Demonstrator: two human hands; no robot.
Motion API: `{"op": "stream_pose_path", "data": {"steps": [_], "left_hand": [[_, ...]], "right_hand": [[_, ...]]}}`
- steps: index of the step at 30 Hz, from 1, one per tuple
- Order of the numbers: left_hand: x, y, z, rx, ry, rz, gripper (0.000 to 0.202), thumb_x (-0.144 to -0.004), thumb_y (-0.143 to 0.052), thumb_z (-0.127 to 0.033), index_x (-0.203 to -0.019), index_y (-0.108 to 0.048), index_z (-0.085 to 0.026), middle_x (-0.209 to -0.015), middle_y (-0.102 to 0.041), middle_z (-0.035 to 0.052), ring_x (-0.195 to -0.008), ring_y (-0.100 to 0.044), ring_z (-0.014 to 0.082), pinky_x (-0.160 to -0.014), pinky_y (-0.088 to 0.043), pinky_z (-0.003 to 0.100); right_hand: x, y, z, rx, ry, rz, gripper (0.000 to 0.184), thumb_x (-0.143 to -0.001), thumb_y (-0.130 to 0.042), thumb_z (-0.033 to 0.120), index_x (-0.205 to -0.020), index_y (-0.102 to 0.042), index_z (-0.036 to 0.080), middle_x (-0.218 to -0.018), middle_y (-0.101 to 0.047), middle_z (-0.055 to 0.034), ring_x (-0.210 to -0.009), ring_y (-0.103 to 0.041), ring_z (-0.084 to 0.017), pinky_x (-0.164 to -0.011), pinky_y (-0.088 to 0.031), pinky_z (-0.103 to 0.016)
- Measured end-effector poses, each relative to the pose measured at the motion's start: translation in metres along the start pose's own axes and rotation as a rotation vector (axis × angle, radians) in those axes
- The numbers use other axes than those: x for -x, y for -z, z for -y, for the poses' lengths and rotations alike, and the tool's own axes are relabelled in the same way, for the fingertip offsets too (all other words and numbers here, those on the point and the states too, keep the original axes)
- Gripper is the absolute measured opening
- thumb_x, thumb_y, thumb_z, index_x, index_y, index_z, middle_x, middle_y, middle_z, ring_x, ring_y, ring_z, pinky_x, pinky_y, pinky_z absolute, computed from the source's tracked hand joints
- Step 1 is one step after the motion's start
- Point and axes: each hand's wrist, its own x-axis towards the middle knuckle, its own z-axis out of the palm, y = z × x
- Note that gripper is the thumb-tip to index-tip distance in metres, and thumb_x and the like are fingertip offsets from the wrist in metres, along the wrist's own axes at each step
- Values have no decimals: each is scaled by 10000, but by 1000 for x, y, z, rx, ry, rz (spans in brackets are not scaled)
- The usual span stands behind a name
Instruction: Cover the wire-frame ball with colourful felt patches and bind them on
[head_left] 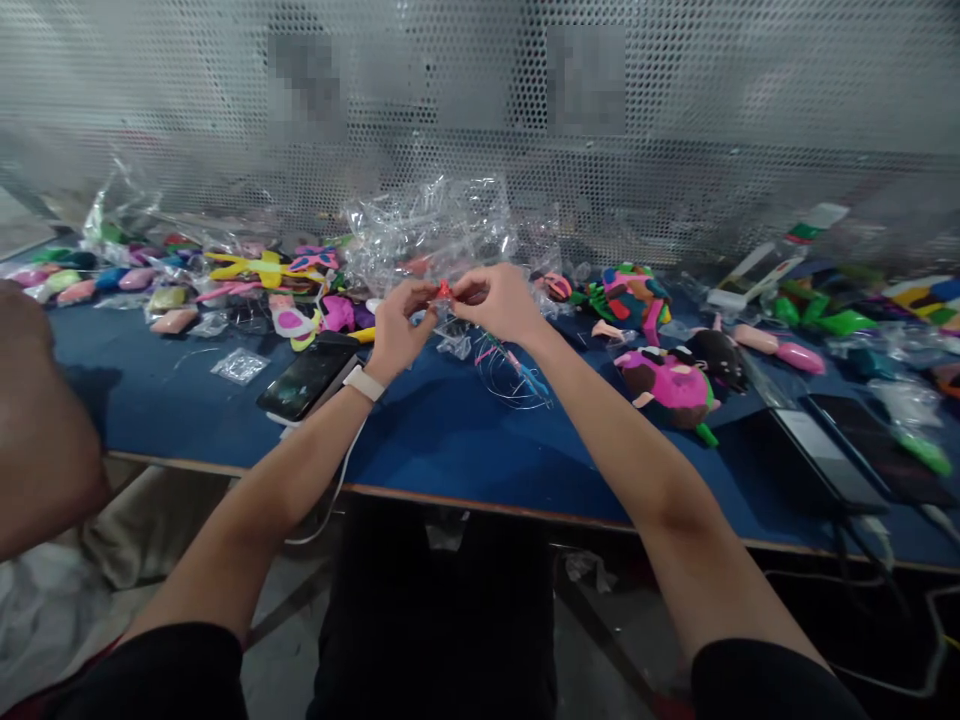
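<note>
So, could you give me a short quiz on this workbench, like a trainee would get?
1. True or false: the left hand and the right hand both pinch the small red piece.
2. What lies on the blue table just left of the left wrist? A) a phone B) a hammer C) a cup
3. Fill in: seen from the person, the heap of clear bags lies ____ the hands.

Key: 1 true; 2 A; 3 behind.
</note>
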Motion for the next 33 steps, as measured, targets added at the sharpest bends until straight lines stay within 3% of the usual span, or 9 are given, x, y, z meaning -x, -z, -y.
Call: {"op": "stream_pose_path", "data": {"steps": [8,13,18,24,33], "left_hand": [[2,1,2,-28,3,90,282,-968,-677,-127,-1214,-790,-203,-1167,-866,83,-1053,-847,199,-996,-703,396],[1,-2,4,-7,15,44,268,-962,-651,-90,-1176,-763,-207,-1137,-860,75,-1064,-845,203,-1019,-699,415],[-1,-4,-1,36,2,-7,232,-976,-756,-189,-1193,-678,-216,-1097,-829,68,-1035,-831,191,-981,-704,385],[0,-2,-10,-1,-14,6,166,-1005,-730,-211,-1162,-677,-223,-1104,-822,64,-1021,-818,182,-961,-703,377],[0,2,-8,22,-52,50,230,-1055,-714,-297,-1268,-652,-240,-1203,-821,93,-1120,-827,200,-1039,-697,405]], "right_hand": [[0,4,2,133,15,86,91,-836,-751,211,-857,-837,187,-892,-808,-76,-849,-720,-224,-863,-591,-432],[1,-1,4,112,-65,-26,111,-782,-792,192,-884,-746,194,-896,-806,-79,-837,-746,-232,-855,-623,-436],[0,1,1,49,-94,-21,212,-775,-834,223,-979,-799,177,-1028,-852,-115,-936,-800,-275,-886,-667,-461],[1,2,2,-1,-39,-28,216,-809,-842,293,-996,-858,187,-1058,-881,-108,-981,-817,-277,-990,-680,-475],[3,7,3,84,85,-1,205,-851,-769,257,-1008,-890,206,-1041,-840,-80,-928,-773,-234,-880,-668,-417]]}}
